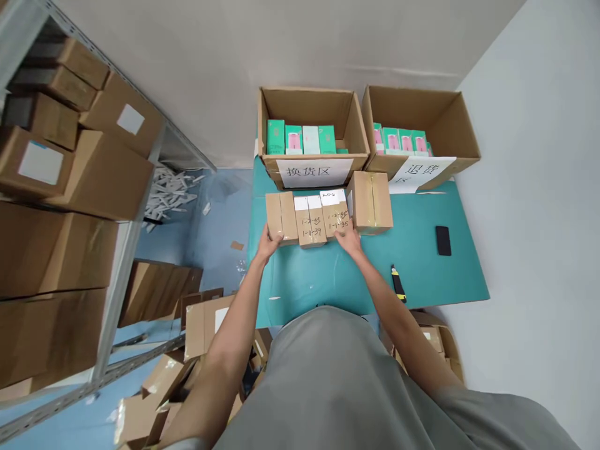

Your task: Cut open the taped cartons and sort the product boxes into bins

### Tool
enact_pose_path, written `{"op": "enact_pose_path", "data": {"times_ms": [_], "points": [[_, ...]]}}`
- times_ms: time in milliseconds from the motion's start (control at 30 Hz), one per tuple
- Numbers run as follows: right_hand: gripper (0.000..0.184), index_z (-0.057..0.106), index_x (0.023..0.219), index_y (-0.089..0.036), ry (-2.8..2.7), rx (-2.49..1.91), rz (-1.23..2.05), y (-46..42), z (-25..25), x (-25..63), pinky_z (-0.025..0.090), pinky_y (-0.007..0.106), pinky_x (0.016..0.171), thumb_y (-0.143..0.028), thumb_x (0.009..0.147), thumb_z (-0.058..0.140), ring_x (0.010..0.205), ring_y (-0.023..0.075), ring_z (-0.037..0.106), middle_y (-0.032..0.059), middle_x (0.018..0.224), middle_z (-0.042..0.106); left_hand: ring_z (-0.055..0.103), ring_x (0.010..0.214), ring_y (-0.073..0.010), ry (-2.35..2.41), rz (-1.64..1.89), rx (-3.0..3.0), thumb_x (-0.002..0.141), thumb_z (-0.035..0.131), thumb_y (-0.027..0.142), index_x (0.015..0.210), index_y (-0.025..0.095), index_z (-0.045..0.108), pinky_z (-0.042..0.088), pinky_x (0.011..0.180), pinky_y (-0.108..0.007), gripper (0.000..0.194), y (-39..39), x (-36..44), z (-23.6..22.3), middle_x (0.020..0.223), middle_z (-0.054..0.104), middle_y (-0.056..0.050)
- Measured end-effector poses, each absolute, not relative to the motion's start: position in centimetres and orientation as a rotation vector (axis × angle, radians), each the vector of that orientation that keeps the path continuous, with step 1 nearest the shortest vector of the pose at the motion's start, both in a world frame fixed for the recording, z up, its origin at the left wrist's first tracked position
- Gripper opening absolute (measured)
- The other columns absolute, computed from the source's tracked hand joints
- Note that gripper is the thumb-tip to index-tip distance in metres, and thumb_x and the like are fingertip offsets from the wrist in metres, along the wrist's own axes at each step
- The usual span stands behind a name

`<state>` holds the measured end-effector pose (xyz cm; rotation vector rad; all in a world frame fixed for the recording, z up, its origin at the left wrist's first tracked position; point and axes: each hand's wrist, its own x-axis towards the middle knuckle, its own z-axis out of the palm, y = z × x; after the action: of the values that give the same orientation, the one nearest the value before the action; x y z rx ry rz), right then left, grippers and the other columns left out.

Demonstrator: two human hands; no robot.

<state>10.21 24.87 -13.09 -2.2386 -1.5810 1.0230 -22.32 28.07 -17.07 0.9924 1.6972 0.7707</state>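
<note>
A row of small taped cardboard boxes stands on the teal table (422,275). My left hand (268,245) grips the near left corner of the leftmost box (281,216). My right hand (347,240) rests its fingers on the near edge of the third box (335,212), which bears a white label and handwritten numbers. Between them is a second labelled box (310,220). A larger plain box (371,201) stands at the right end of the row.
Two open cartons (311,100) (440,112) with green and pink packs sit at the table's far edge, paper signs on their fronts. A black phone (443,240) and a utility knife (398,284) lie at right. Shelving with boxes (60,187) stands left; loose cartons (197,325) on the floor.
</note>
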Motion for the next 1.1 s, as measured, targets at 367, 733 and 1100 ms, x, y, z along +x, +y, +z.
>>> {"op": "enact_pose_path", "data": {"times_ms": [367, 733, 1100], "points": [[0.063, 0.049, 0.174, -0.020, -1.961, -2.362, 0.761, 28.4, -10.4, 5.7, 0.068, 0.052, 0.106, -0.033, 0.114, 0.064, 0.135, 0.0385, 0.074, 0.0266, 0.186, 0.032, 0.029, 0.176, -0.0425, 1.817, 0.685, 1.253, 0.093, 0.068, 0.022, 0.168, 0.011, 0.054, 0.024, 0.144, -0.064, 0.077, 31.6, -18.2, -16.5, 0.179, 0.043, -0.028], [0.047, 0.072, 0.153, -0.016, -1.652, -2.120, 0.360, 17.0, -12.1, 22.1, 0.051, 0.052, 0.129, -0.034, 0.115, 0.050, 0.146, 0.0337, 0.064, 0.0211, 0.156, 0.069, 0.016, 0.180, -0.0433, 1.574, 0.715, 1.816, 0.106, 0.059, 0.031, 0.154, 0.015, 0.067, 0.019, 0.144, -0.069, 0.052, 23.1, -3.9, -14.2, 0.184, 0.037, -0.024], [0.059, 0.061, 0.162, -0.003, -1.406, -2.494, 0.480, 15.4, -18.8, 51.4, 0.044, 0.056, 0.132, -0.031, 0.111, 0.049, 0.158, 0.0379, 0.049, 0.0286, 0.171, 0.055, 0.036, 0.173, -0.0400, 1.371, 0.544, 1.853, 0.106, 0.057, 0.026, 0.140, 0.019, 0.076, 0.033, 0.142, -0.067, 0.039, 14.8, 19.6, -16.0, 0.164, 0.061, -0.020]]}}
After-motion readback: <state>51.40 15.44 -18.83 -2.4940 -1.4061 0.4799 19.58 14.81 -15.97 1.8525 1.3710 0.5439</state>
